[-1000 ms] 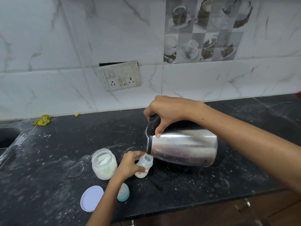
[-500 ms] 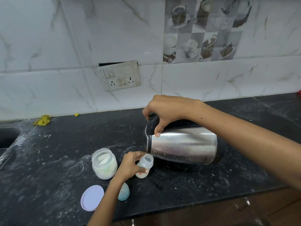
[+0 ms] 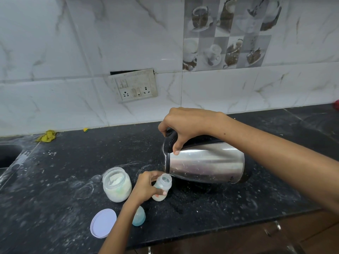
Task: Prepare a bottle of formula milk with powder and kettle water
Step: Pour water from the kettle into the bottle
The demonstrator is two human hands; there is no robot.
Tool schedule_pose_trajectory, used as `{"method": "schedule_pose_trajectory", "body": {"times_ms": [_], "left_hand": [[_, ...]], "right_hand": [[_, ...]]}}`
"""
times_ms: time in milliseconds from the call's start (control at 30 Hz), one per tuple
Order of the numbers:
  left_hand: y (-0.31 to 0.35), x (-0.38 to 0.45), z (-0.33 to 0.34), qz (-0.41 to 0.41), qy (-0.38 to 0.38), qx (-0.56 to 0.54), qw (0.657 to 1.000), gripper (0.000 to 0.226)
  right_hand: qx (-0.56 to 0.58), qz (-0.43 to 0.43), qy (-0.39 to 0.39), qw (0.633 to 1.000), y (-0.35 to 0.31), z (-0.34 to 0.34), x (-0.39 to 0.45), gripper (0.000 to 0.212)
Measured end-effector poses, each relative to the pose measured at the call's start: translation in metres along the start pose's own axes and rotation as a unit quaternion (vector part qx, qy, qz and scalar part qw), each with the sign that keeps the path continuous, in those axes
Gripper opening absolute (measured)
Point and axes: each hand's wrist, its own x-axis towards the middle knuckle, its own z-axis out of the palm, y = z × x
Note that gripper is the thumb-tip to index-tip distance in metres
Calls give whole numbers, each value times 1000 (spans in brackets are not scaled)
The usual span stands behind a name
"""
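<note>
My right hand has its fingers wrapped closed round the black handle of the steel kettle, which is tipped almost on its side with the spout right over the mouth of the bottle. My left hand is curled shut round that bottle, holding it upright on the counter, between the kettle and the powder jar. I judge this is the water-pouring step; I cannot make out a stream, but pale liquid sits in the bottle's base. The next move calls for a slow, steady tilt, the narrow mouth kept under the spout, then righting the kettle once the level is enough and capping the bottle. Counting: one kettle, one bottle, one open jar of white powder just beside the left hand, one round white lid lying flat near the counter's front edge, and one bluish cap beside my left forearm.
</note>
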Motion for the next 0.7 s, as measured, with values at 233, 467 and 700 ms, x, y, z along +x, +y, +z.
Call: {"method": "schedule_pose_trajectory", "body": {"times_ms": [233, 467, 700], "left_hand": [[0, 0, 1, -3, 1, -3, 1000, 58], [2, -2, 2, -6, -2, -14, 1000, 59], [6, -12, 1, 3, 46, -75, 996, 55]], "right_hand": [[-3, -2, 4, 1000, 1, 0, 0, 43], [5, -5, 23, 1000, 6, 4, -4, 44], [74, 9, 74, 994, 22, 15, -24, 42]]}}
